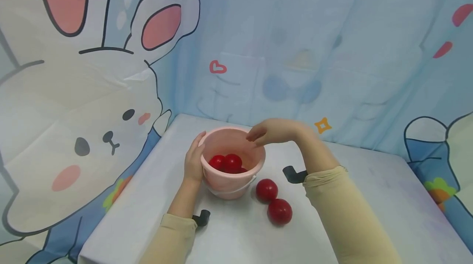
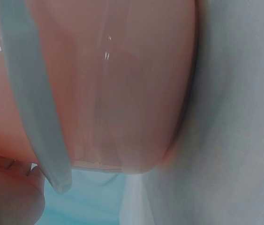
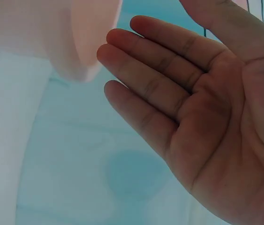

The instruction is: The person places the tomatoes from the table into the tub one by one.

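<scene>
A pink bucket [image 1: 230, 186] with a pale handle [image 2: 33, 93] stands upright on the white table, several red balls [image 1: 233, 163] inside it. My left hand [image 1: 194, 161] holds the bucket's left side at the rim; in the left wrist view only part of that hand [image 2: 12, 192] shows beside the pink wall. Over the bucket's right rim is my right hand [image 1: 277, 131], palm down with nothing in it. Its fingers [image 3: 155, 86] look straight and lie close together in the right wrist view. Two more red balls, one nearer the bucket [image 1: 267, 190] and one nearer me [image 1: 279, 212], lie on the table.
The white table [image 1: 373, 206] reaches back to a light blue curtain [image 1: 332, 50] with cartoon prints. On the left, a large printed rabbit [image 1: 55, 120] covers the cloth. A dark wrist mount [image 1: 294, 175] sticks out from the right sleeve, another [image 1: 202, 218] from the left.
</scene>
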`<control>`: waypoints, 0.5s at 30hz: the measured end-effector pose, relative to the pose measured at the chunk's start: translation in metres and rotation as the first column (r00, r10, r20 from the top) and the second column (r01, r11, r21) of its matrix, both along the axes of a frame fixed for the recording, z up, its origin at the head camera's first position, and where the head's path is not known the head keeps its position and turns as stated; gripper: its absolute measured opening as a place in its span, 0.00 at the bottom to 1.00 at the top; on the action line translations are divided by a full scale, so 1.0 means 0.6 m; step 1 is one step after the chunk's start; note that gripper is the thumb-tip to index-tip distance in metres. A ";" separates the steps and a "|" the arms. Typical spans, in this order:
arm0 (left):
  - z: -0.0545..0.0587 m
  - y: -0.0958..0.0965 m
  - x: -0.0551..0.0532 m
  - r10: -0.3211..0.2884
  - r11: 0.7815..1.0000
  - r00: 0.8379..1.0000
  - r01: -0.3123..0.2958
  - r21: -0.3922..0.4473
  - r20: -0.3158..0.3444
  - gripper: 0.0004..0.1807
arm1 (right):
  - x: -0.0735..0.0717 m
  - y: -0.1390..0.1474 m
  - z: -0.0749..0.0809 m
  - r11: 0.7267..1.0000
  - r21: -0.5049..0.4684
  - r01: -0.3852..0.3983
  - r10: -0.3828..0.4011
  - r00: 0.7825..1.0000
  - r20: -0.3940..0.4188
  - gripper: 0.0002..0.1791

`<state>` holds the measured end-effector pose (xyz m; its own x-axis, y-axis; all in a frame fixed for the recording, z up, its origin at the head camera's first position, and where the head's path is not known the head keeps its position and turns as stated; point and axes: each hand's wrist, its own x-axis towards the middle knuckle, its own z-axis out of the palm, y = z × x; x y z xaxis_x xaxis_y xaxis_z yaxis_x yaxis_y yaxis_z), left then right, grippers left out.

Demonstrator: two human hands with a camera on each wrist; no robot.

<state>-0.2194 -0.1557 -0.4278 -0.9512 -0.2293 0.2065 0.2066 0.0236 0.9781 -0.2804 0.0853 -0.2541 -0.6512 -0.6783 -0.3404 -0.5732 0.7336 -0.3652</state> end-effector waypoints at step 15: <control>-0.003 -0.001 -0.003 -0.005 1.000 1.000 0.005 0.017 0.013 0.23 | 0.021 0.104 -0.017 0.983 -0.113 0.146 -0.149 0.989 -0.017 0.26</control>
<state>-0.2211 -0.1560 -0.4296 -0.9549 -0.2283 0.1899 0.1937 0.0057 0.9810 -0.2678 0.1476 -0.2646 -0.7544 -0.6067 -0.2506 -0.4719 0.7666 -0.4355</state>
